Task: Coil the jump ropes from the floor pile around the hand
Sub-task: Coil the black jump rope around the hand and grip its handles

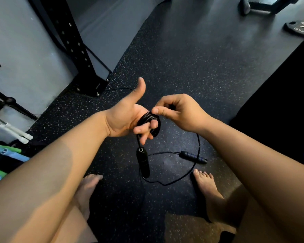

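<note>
Rubber floor (174, 64), dark with pale flecks, runs under and beyond the grip. Black rack upright (74, 46) is bolted down beyond-left of it against a grey wall (25, 50). Coloured tubes (5, 149) are stacked far left of it. Weight plate (300, 28) lies far beyond-right.

Left hand (125, 116) is palm-up with the thumb sticking straight up. Its fingers are curled with the jump rope (150, 118) wound round them in several black turns. Right hand (179, 113) meets it from the right, thumb and forefinger pinching the rope at the top of the coil, other fingers bent. The two hands almost touch at the coil. Both forearms reach in from the bottom corners.

First handle (143, 162) hangs on a short cord straight below the coil; I cannot tell whether its tip touches the floor. Second handle (193, 156) lies flat on the floor below-right of the grip. Loose cord drops from under the right wrist, curves down in a wide arc and swings back left under the hanging handle.

Left foot (88, 188) and right foot (207, 185), both bare, flank that arc. A dark mass (288, 102) closes off the right side; I cannot tell what it is. Open floor lies straight beyond the hands.
</note>
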`<state>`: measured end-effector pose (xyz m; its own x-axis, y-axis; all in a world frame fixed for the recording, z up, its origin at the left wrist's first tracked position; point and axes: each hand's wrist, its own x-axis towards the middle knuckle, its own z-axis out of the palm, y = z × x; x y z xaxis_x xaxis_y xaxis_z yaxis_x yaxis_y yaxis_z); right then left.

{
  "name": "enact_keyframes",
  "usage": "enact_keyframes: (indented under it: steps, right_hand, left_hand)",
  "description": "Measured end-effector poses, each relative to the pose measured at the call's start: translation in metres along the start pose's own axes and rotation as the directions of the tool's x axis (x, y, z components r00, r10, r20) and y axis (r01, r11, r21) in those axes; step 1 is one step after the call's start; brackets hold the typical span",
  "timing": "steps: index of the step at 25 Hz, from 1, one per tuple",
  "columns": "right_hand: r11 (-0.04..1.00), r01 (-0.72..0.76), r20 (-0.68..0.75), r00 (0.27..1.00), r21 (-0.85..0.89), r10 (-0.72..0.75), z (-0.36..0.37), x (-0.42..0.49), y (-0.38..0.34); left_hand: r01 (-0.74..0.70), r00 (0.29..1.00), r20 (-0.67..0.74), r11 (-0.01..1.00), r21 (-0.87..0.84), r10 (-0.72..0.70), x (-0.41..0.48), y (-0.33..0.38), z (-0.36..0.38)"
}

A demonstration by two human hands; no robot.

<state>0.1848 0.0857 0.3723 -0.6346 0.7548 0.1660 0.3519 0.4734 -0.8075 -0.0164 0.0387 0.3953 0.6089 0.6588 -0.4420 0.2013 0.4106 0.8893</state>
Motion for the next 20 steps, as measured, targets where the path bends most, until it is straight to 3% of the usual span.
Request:
enact_keyframes:
  steps: [4, 7, 10, 13, 15, 16, 18, 20]
  right_hand:
    - [0.992, -0.087, 0.019, 0.996, 0.095, 0.086, 0.004, 0.001, 0.004]
    - [0.968, -0.190, 0.090, 0.980, 0.164, 0.177, 0.013, 0.000, 0.011]
    - [0.958, -0.280, 0.225, 0.939, 0.059, 0.261, 0.019, -0.003, 0.016]
    - [0.954, -0.299, 0.325, 0.904, 0.016, 0.278, 0.020, -0.003, 0.010]
    - [0.947, -0.320, 0.359, 0.889, 0.041, 0.285, 0.021, -0.002, 0.003]
    - [0.945, -0.324, 0.369, 0.884, 0.038, 0.288, 0.022, -0.002, 0.000]
    - [0.948, -0.319, 0.360, 0.886, 0.021, 0.290, 0.022, -0.001, -0.006]
    - [0.958, -0.288, 0.309, 0.911, 0.006, 0.272, 0.020, 0.000, -0.012]
  left_hand:
    - [-0.191, 0.981, -0.018, 0.945, -0.265, 0.193, -0.008, 0.006, -0.004]
    - [-0.357, 0.933, -0.204, 0.820, -0.448, 0.295, -0.009, 0.007, -0.003]
    - [-0.587, 0.802, -0.498, 0.593, -0.552, 0.330, -0.009, 0.009, -0.005]
    - [-0.765, 0.628, -0.710, 0.417, -0.490, 0.319, -0.005, 0.010, -0.012]
    - [-0.782, 0.570, -0.770, 0.477, -0.401, 0.286, 0.001, 0.008, -0.015]
    - [-0.746, 0.550, -0.794, 0.579, -0.329, 0.258, 0.006, 0.005, -0.018]
    - [-0.521, 0.532, -0.818, 0.846, -0.114, 0.217, 0.014, -0.002, -0.019]
    - [-0.213, 0.595, -0.779, 0.973, 0.085, 0.198, 0.017, -0.008, -0.016]
